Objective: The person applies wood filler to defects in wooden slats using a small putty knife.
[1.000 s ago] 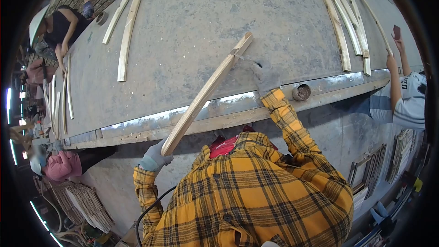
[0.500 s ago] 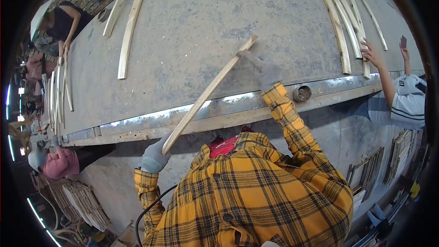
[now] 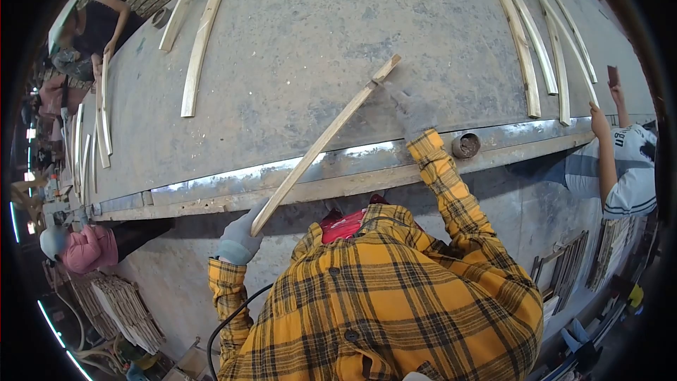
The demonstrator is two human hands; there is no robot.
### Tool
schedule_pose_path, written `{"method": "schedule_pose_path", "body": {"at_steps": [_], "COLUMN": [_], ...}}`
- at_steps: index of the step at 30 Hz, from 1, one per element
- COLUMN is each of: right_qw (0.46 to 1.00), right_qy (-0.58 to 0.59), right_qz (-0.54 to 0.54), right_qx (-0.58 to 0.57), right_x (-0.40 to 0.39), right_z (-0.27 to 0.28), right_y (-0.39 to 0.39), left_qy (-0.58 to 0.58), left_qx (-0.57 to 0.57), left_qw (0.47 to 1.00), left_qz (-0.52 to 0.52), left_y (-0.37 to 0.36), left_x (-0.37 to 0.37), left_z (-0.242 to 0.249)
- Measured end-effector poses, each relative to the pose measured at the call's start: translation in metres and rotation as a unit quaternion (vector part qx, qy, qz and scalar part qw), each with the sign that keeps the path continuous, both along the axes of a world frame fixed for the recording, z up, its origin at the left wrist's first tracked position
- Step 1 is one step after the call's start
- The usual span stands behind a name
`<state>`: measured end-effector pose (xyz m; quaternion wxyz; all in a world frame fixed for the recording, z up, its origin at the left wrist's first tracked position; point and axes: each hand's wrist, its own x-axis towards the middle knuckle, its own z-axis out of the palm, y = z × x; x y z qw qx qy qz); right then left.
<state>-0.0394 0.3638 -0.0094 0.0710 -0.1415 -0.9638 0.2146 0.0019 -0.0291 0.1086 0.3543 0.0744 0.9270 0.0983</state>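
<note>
Timber strip (image 3: 312,154), pale, slim, overhangs worktable (image 3: 296,42); left hand (image 3: 240,236) clasps it outside, right hand (image 3: 412,108) touches it above, grip unclear.

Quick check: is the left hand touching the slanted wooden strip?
Touching. The head view shows the gloved left hand closed on the near end of the wooden strip.

Round cup (image 3: 475,147), wooden frames (image 3: 578,268), person in pink (image 3: 93,248)

the wooden strip (image 3: 321,148) looks matt from where i stand; dull, scuffed tabletop (image 3: 303,63) towards twelve, glossy metal edging (image 3: 367,149) from nine to three, cloth shirt (image 3: 395,296) at six.
</note>
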Motion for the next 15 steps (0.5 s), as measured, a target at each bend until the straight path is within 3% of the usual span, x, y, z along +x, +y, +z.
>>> {"method": "schedule_pose_path", "body": {"at_steps": [2, 3, 5, 6, 8, 11, 15], "right_qw": [0.989, 0.989, 0.985, 0.985, 0.999, 0.999, 0.992], "right_qy": [0.105, 0.104, 0.065, 0.065, 0.028, -0.011, -0.038], "right_qz": [0.100, 0.100, 0.043, 0.044, -0.023, 0.009, 0.107], "right_qx": [-0.022, -0.023, -0.154, -0.153, -0.025, 0.035, -0.059], "right_x": [0.006, 0.006, 0.008, 0.005, -0.007, -0.006, 0.010], "right_z": [-0.003, -0.001, 0.004, 0.001, -0.010, -0.018, 0.013], "right_y": [-0.005, -0.005, -0.003, 0.001, 0.010, 0.003, -0.007], "left_qy": [-0.001, -0.021, -0.042, -0.050, -0.056, -0.063, 0.007], "left_qx": [0.004, -0.002, -0.007, -0.002, 0.003, 0.022, 0.049], "left_qw": [1.000, 1.000, 0.999, 0.999, 0.998, 0.998, 0.999], "left_qz": [-0.003, 0.009, 0.021, 0.019, 0.018, 0.019, 0.009], "left_y": [-0.001, 0.000, -0.001, -0.006, -0.012, -0.015, -0.012], "left_x": [-0.001, -0.002, -0.001, -0.001, -0.001, -0.001, 0.004], "left_z": [-0.002, -0.002, -0.005, -0.010, -0.017, -0.021, -0.027]}}
